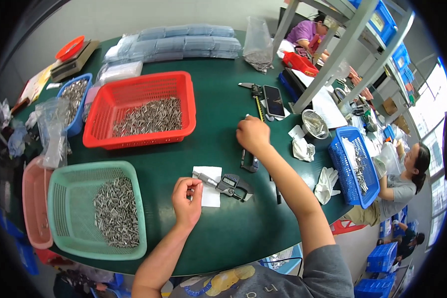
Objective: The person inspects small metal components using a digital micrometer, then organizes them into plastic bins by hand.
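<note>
My left hand rests on the green table with its fingers curled around a small metal pin, just left of a digital micrometer lying on a white paper square. My right hand reaches further out, knuckles up, closed over the top of a caliper; what it grips is hidden. A green basket of metal pins sits at my left. A red basket with more pins stands beyond it.
A pink basket and a blue tub of pins stand at the left with plastic bags. A phone, metal bowl, white gloves and blue basket lie right. Two other people work at the far and right sides.
</note>
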Demonstrator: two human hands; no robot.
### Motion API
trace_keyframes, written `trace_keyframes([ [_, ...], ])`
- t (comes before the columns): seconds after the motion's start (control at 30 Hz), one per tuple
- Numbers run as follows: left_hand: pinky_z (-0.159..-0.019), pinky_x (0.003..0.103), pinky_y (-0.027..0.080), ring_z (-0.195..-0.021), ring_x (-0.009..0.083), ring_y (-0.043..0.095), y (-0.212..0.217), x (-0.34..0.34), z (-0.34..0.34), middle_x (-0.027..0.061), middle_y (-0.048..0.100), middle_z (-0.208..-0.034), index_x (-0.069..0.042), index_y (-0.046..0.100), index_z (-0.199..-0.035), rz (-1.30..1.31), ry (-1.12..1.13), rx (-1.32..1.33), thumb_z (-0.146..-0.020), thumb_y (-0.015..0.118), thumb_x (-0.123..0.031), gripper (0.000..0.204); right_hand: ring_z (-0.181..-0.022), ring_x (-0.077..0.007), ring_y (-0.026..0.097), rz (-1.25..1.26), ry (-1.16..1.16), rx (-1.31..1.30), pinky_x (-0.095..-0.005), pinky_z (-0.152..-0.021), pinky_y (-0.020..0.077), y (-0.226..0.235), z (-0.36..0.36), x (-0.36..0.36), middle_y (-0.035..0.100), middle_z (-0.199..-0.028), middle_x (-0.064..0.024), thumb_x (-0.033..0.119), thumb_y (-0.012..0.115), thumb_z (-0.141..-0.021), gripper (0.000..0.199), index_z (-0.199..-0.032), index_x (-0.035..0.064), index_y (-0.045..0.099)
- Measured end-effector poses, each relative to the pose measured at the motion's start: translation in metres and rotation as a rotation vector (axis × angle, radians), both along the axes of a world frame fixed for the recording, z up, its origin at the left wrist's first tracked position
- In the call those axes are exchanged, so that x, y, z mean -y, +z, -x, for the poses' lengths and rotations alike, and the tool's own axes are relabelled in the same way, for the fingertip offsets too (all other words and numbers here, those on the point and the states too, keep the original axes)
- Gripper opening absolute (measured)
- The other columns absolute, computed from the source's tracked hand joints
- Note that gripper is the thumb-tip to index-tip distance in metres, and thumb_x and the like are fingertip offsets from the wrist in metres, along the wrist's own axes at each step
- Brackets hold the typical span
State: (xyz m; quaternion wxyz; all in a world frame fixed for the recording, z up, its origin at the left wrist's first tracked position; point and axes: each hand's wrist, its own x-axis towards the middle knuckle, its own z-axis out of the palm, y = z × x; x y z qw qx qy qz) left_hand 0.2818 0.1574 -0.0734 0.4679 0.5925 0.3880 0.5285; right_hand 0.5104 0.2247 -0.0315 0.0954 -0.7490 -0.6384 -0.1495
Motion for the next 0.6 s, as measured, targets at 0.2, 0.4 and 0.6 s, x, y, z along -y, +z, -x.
trace_keyframes([
  [0.2, -0.054, 0.02, 0.039, -0.065, 0.0089, 0.048, -0.003, 0.001, 0.005, 0.004, 0.05, -0.078, -0.001, 0.053, -0.076, -0.015, -0.016, -0.025, -0.074, 0.055, 0.0, 0.004, -0.072, -0.0177, 0.054, 0.255, -0.176, 0.389, -0.0271, -0.052, 0.0362, -0.015, 0.037, -0.031, 0.058, -0.074, -0.0026, 0.014, 0.054, -0.068, 0.009, -0.071, 0.0141, 0.063],
  [0.4, -0.056, 0.02, 0.039, -0.065, 0.0085, 0.047, -0.008, 0.0, 0.0, 0.0035, 0.049, -0.078, -0.001, 0.052, -0.076, 0.013, -0.013, -0.016, -0.075, 0.055, -0.002, 0.003, -0.065, -0.0167, 0.055, 0.208, -0.185, 0.394, -0.0275, -0.046, 0.035, -0.013, 0.031, -0.029, 0.057, -0.07, -0.0028, 0.014, 0.055, -0.067, 0.007, -0.068, 0.013, 0.062],
  [0.6, -0.056, 0.02, 0.039, -0.065, 0.0078, 0.046, -0.012, -0.003, 0.004, 0.0031, 0.048, -0.079, 0.0, 0.051, -0.077, 0.041, -0.019, 0.03, -0.076, 0.054, -0.003, 0.004, -0.068, -0.023, 0.061, 0.103, -0.279, -0.091, -0.0343, -0.056, 0.0472, 0.021, -0.018, 0.016, 0.06, -0.074, -0.0087, 0.013, 0.06, -0.062, 0.012, -0.073, 0.0072, 0.058],
])
